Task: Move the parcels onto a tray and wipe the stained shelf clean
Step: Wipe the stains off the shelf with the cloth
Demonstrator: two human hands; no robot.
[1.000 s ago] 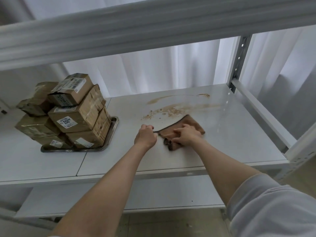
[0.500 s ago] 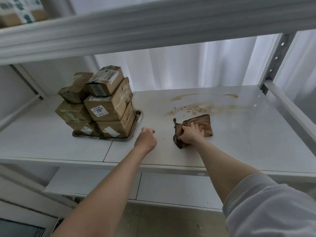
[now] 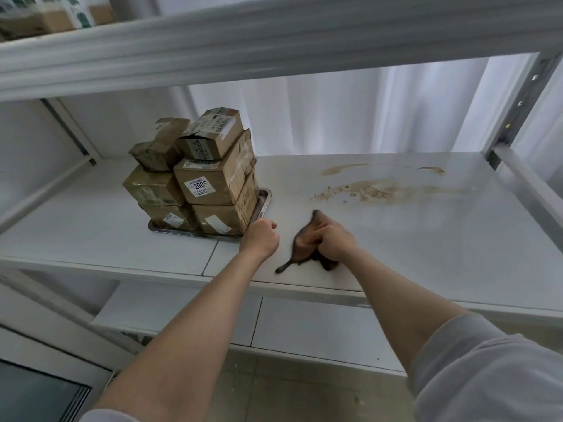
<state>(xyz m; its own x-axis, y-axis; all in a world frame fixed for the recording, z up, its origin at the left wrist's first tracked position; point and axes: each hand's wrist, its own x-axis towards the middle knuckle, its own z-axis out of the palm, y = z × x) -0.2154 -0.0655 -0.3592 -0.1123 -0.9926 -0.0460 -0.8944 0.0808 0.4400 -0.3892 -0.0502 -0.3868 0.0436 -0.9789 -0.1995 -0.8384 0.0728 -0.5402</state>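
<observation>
Several brown cardboard parcels (image 3: 210, 181) stand stacked on a metal tray (image 3: 264, 200) on the left part of the white shelf (image 3: 426, 239). A brown stain (image 3: 374, 190) with crumbs spreads over the shelf's right half, with a thinner streak behind it. My right hand (image 3: 333, 243) grips a bunched brown cloth (image 3: 301, 243) near the shelf's front, short of the stain. My left hand (image 3: 262, 237) is curled in a fist holding nothing, just in front of the tray's near right corner.
An upper shelf beam (image 3: 274, 41) runs across above, with boxes (image 3: 45, 13) on top at the left. A perforated upright (image 3: 518, 108) and side rail bound the shelf on the right. A lower shelf (image 3: 304, 330) lies underneath, white curtains behind.
The cloth was spread flat under my right hand; it is now bunched up in that hand's grip and lifted slightly. The left hand let go of the cloth corner and stays fisted. The view shifted left.
</observation>
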